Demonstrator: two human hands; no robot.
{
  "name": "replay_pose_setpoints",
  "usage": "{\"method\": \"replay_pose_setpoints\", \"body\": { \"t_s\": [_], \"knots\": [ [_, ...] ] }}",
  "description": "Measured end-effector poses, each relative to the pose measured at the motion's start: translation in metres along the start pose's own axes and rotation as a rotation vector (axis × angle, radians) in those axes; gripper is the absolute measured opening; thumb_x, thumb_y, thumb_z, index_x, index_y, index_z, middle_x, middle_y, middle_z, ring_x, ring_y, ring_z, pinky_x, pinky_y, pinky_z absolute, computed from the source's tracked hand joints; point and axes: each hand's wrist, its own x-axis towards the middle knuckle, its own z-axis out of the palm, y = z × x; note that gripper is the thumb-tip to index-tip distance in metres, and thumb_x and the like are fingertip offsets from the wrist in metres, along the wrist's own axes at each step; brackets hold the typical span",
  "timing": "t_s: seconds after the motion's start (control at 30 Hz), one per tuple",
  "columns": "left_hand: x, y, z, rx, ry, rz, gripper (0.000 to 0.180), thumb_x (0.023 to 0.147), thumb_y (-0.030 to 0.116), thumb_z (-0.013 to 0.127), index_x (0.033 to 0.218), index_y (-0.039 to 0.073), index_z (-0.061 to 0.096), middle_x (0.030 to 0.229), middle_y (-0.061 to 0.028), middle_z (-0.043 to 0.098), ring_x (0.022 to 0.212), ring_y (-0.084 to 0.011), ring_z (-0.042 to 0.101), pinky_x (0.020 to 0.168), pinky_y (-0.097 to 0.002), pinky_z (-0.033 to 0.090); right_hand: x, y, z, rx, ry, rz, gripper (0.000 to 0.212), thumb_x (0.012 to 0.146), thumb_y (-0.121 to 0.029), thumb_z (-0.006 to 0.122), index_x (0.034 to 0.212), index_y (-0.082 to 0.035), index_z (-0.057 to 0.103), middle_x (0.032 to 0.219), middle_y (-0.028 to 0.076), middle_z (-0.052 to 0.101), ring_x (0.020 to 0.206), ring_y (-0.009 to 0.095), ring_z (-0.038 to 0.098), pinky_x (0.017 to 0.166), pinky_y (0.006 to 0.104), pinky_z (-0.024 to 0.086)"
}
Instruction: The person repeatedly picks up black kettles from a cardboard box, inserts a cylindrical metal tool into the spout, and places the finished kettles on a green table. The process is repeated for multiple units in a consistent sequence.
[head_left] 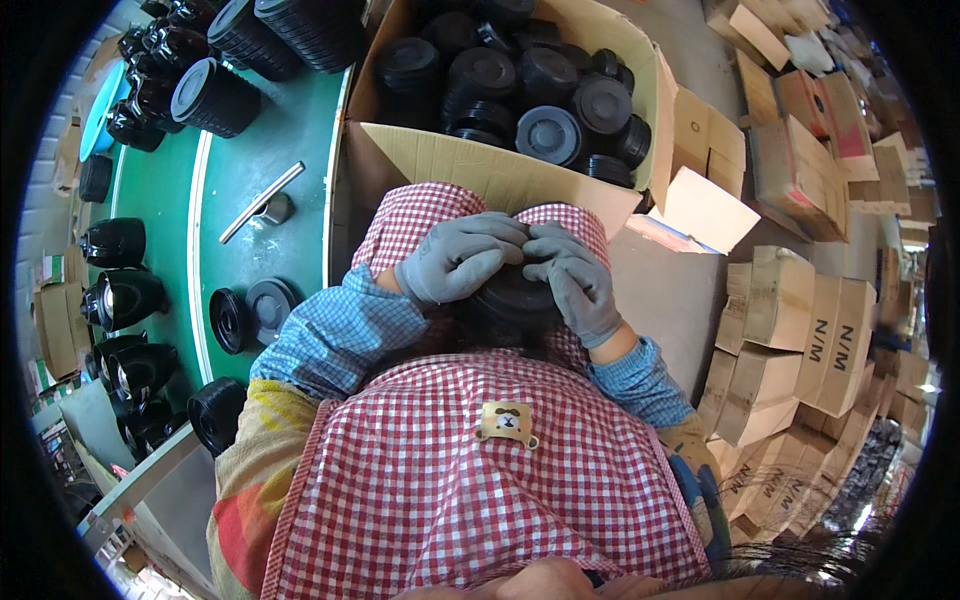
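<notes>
Carton [480,163] of black plastic lids [549,135] ahead; metal rod [258,207] on green table [165,190], left. I see gloved left hand [460,262], right hand [580,285] curled, gripping round black lid [515,300] before checked apron [470,460].

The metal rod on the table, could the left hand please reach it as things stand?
Probably yes: the left hand is at a round black piece, but nothing visible blocks the metal rod.

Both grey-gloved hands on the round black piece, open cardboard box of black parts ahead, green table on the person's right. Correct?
One slip: the green table is on the person's left, per the head view. The rest stands: left hand and right hand on the round black piece, open cardboard box of black parts ahead.
</notes>
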Motion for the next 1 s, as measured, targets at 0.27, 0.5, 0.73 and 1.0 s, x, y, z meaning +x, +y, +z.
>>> {"method": "replay_pose_setpoints", "body": {
  "t_s": [0.27, 0.5, 0.73, 1.0],
  "knots": [
    [-0.004, 0.028, 0.000, 0.128, -0.071, -0.014, 0.035, 0.098, 0.031, 0.065, 0.112, -0.001, 0.069, 0.120, -0.0207, 0.066, 0.117, -0.0392, 0.061, 0.104, -0.0497, 0.047, -0.004, 0.011, -0.009, 0.054, -0.068, 0.130, 0.054, 0.105, -0.043, 0.047, 0.129, 0.001, 0.064, 0.147, 0.020, 0.053, 0.141, 0.034, 0.046, 0.120, 0.0419, 0.031],
    [0.003, 0.040, -0.002, 0.100, -0.093, -0.051, 0.040, 0.095, 0.034, 0.069, 0.114, 0.000, 0.069, 0.122, -0.0198, 0.065, 0.121, -0.0394, 0.058, 0.104, -0.0507, 0.044, -0.005, 0.005, -0.003, 0.192, -0.020, 0.174, 0.079, 0.081, -0.062, 0.074, 0.133, -0.003, 0.065, 0.150, 0.023, 0.048, 0.141, 0.035, 0.045, 0.119, 0.0445, 0.031],
    [0.001, 0.031, 0.002, 0.108, -0.061, -0.011, 0.031, 0.098, 0.028, 0.065, 0.110, -0.001, 0.071, 0.117, -0.0207, 0.068, 0.116, -0.0384, 0.061, 0.103, -0.0496, 0.046, -0.010, 0.010, 0.003, 0.226, 0.050, 0.160, 0.071, 0.080, -0.057, 0.078, 0.122, -0.001, 0.071, 0.143, 0.021, 0.055, 0.136, 0.033, 0.051, 0.117, 0.0442, 0.035],
    [0.001, 0.017, 0.003, 0.123, -0.057, 0.095, 0.026, 0.098, 0.025, 0.065, 0.107, 0.002, 0.072, 0.113, -0.0175, 0.070, 0.113, -0.0360, 0.063, 0.100, -0.0476, 0.049, -0.011, 0.011, -0.001, 0.178, 0.030, 0.089, 0.065, 0.081, -0.050, 0.081, 0.120, 0.002, 0.072, 0.141, 0.021, 0.058, 0.138, 0.033, 0.049, 0.119, 0.0444, 0.033]
  ]
}}
